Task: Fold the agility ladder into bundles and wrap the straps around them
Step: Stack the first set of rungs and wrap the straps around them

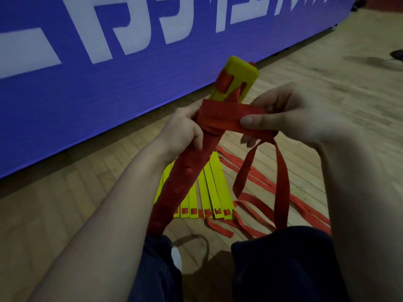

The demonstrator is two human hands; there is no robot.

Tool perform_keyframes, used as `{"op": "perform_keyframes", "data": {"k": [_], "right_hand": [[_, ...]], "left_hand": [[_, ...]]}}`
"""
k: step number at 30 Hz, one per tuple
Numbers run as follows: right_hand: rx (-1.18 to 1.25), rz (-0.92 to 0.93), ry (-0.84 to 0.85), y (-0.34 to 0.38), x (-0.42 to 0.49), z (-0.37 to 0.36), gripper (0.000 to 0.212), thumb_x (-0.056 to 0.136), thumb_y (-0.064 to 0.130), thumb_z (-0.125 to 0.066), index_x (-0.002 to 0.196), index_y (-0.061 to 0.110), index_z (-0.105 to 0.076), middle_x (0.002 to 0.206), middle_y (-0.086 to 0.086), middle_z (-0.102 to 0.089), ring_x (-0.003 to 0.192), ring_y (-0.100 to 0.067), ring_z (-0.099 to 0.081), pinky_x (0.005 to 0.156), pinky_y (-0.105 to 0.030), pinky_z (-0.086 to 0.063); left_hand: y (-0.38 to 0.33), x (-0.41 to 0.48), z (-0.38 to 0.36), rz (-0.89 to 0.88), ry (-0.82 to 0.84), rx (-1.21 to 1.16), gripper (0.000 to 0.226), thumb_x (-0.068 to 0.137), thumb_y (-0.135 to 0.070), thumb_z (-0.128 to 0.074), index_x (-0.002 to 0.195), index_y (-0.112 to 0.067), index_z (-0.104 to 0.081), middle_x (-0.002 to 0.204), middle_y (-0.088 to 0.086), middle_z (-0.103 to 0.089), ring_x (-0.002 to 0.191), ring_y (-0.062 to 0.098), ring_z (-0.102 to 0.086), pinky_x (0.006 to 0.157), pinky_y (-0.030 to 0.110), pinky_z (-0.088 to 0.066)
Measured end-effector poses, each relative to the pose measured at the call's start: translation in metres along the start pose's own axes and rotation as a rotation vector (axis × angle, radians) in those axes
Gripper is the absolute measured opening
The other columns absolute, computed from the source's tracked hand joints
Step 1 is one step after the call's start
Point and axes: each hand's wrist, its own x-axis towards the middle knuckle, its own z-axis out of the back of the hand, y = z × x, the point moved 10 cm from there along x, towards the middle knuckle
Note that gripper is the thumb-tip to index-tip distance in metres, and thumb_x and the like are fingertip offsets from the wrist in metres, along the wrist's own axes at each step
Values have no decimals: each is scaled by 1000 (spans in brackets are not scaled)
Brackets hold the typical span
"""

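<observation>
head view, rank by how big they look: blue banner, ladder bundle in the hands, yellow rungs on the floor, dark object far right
1. blue banner
2. ladder bundle, nearest the camera
3. yellow rungs, partly hidden behind it, so 2 and 3 are unsure
4. dark object, farthest away

Left hand (185,128) curled in a grip, right hand (294,118) pinching.

Lighting: dim, indoor, bluish cast. Shadows: soft patches on pale wooden plank floor (305,62). Edges: wide-angle bowing, slight softness.
</observation>
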Motion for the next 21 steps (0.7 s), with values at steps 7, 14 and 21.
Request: {"op": "perform_keyframes", "data": {"k": [7,14,21], "right_hand": [[15,27,-31,-12,10,-4,19,80,20,-66,88,3,-68,81,5,-73,71,-11,-70,63,-19,-53],[208,102,-26,0,9,-21,13,76,6,-70,63,5,-73,58,-1,-69,50,-13,-64,50,-24,-51],[225,186,-265,23,5,-7,17,77,-3,-69,67,9,-73,54,-3,-66,43,-22,-56,43,-27,-45]], "left_hand": [[10,1,-4,91,54,-152,67,34,1,-39,95,17,-60,67,27,-64,54,39,-63,53,33,-52],[23,-13,-37,225,284,-352,57,51,0,-31,100,15,-55,71,27,-61,53,38,-63,51,32,-53],[15,1,-29,154,16,-507,44,61,0,-34,94,3,-63,69,13,-64,59,23,-65,66,34,-45]]}}
